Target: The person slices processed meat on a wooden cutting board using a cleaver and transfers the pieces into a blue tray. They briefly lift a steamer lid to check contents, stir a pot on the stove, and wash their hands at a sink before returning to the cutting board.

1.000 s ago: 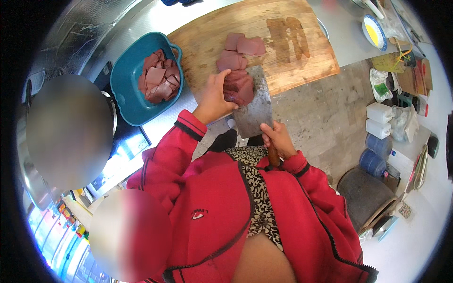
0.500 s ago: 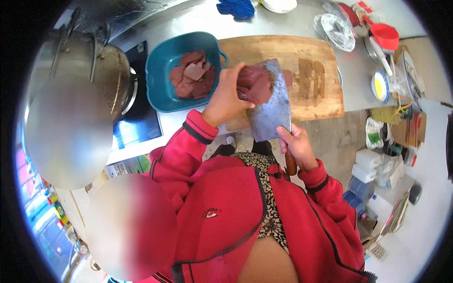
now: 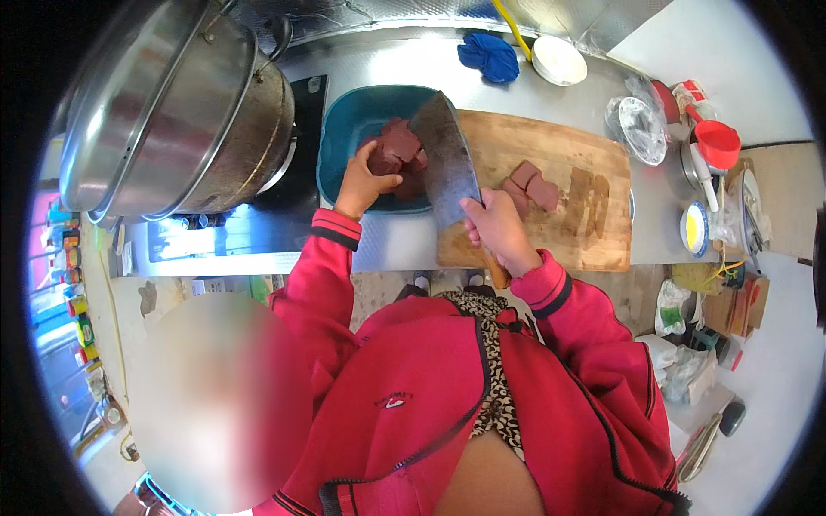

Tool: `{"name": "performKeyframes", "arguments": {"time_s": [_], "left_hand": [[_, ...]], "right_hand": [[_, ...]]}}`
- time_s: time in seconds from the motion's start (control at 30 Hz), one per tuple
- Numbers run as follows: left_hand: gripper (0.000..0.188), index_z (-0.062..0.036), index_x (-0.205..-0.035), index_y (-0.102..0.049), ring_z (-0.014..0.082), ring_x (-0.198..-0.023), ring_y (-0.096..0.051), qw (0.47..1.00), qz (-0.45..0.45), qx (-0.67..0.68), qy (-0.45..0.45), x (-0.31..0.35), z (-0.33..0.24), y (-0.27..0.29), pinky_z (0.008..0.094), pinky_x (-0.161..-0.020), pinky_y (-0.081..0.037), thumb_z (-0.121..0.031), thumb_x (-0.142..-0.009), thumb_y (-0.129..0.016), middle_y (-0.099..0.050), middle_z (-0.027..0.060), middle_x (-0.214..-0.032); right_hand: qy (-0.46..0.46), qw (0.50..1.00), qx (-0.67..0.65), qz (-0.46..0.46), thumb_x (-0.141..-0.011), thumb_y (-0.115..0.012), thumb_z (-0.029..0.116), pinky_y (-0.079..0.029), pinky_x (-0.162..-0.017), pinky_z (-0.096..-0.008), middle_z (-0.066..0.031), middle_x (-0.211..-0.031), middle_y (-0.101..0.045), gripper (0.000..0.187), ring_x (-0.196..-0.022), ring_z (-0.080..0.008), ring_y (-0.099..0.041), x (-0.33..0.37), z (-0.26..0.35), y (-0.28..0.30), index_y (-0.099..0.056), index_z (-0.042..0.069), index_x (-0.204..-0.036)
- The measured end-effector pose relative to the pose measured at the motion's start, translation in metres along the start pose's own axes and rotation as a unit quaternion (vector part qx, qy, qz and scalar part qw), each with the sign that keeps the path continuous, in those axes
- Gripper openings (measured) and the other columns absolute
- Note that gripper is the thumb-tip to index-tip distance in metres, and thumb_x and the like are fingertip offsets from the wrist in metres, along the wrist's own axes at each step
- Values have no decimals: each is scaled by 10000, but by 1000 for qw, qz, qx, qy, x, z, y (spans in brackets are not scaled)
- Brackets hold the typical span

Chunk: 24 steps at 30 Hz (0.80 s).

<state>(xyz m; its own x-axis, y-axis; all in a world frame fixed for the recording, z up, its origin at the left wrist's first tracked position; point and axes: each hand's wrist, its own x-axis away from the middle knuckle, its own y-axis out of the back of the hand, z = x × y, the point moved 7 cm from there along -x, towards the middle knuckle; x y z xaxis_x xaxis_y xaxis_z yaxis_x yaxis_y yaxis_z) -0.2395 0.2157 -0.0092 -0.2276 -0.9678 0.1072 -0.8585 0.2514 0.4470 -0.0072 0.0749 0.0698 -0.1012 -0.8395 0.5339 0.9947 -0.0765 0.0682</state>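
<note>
My right hand (image 3: pixel 499 230) is closed round the handle of a broad cleaver (image 3: pixel 447 168), whose blade is tilted over the right side of a teal plastic basin (image 3: pixel 330 172). Dark red meat slices (image 3: pixel 397 142), perhaps liver, lie in the basin against the blade's left edge. Beside them, over the basin's near side, is my left hand (image 3: pixel 366 182), its thumb and fingers apart; whether the fingertips touch the meat is unclear. A few more meat slices (image 3: pixel 531 187) rest on the wooden cutting board (image 3: pixel 508 138), right of the cleaver.
A large steel steamer pot (image 3: pixel 185 112) stands on the black hob at left. Behind the board are a blue cloth (image 3: pixel 489 58) and white bowls (image 3: pixel 559 60). At right sit a bagged plate (image 3: pixel 641 129), a red ladle-like scoop (image 3: pixel 717 144) and a bowl with yellow contents (image 3: pixel 693 229).
Both hands and the cleaver have moved left, from above the board to the basin. Slices held against the blade are now at the basin, and my left hand has opened away from the blade.
</note>
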Motion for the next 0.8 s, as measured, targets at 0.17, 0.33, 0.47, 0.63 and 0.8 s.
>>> {"name": "performKeyframes", "arguments": {"time_s": [0.17,0.33,0.47,0.63,0.8], "left_hand": [[806,-18,-1389,-509,404,-1215,-527,992,-3,-122,-14,9,-15,-2,418,-1057,-426,-167,-674,-849,-552,271,-1295],[683,-27,-1369,-543,373,-1214,-543,980,-12,-191,-58,23,-31,0,396,-1045,-434,-130,-747,-805,-575,234,-1285],[577,-16,-1313,-586,373,-1153,-587,965,13,-255,-57,35,-56,1,398,-983,-477,-132,-782,-778,-603,232,-1245],[515,-48,-1294,-593,397,-1120,-603,943,55,-327,-15,46,-66,2,444,-944,-497,-194,-824,-744,-618,222,-1221],[384,-37,-1222,-629,372,-988,-665,949,11,-309,-66,49,-131,-8,423,-828,-532,-131,-857,-702,-671,193,-1110]], "right_hand": [[24,997,47,-55,-970,-587,164,-447,-436,-283,-64,-630,-588,224,-487,-123,-554,1,2,19,-557,-22,-849],[67,996,3,-58,-967,-605,179,-451,-441,-297,-71,-617,-597,263,-488,-129,-569,8,-5,29,-534,-7,-795],[108,993,9,-54,-974,-611,191,-451,-453,-289,-66,-615,-588,277,-492,-123,-564,11,-7,36,-522,-1,-794],[56,993,-104,-12,-987,-618,218,-451,-478,-253,-9,-634,-565,259,-520,-82,-528,27,-8,52,-564,17,-833],[48,988,-144,-39,-978,-647,232,-444,-487,-234,27,-635,-531,195,-523,-57,-491,59,-54,129,-588,66,-895]]}}
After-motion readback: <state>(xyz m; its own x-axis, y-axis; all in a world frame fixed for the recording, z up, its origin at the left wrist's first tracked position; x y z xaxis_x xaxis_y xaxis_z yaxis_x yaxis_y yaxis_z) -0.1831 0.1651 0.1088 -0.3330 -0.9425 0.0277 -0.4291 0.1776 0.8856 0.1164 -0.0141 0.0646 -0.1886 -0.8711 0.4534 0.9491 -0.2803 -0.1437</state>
